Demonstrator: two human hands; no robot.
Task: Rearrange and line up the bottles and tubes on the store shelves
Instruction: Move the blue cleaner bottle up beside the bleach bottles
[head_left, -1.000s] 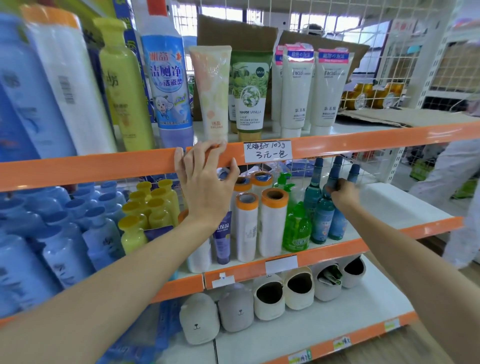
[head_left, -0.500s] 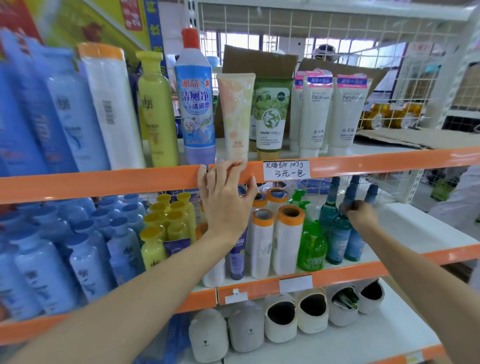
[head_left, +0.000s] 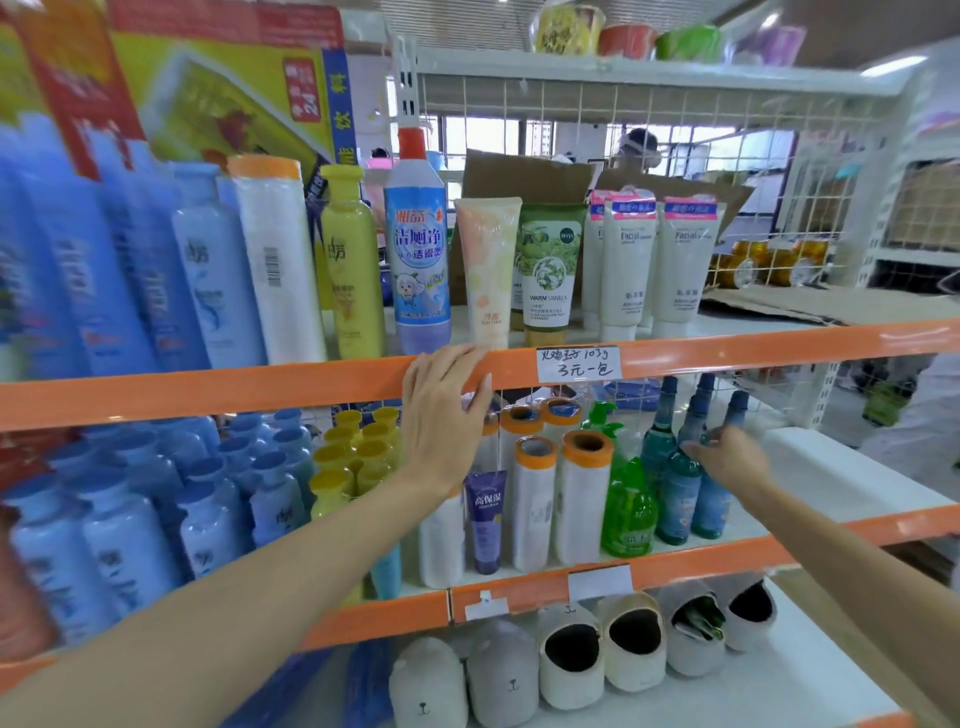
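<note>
My left hand (head_left: 447, 415) rests flat, fingers straight, on the orange shelf edge (head_left: 208, 389); right hand (head_left: 727, 457) touches the teal bottles (head_left: 675, 478), middle shelf right, grip unclear. Tubes (head_left: 540, 270) above look aligned; middle row unfinished.

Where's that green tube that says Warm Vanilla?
The green tube stands on the upper shelf, right of centre in the head view, between the peach tube and the white Facial tubes, just above the handwritten price tag.

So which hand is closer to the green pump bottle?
Right. The right hand reaches the teal bottles just beside the green pump bottle; the left hand rests on the orange shelf edge.
</note>
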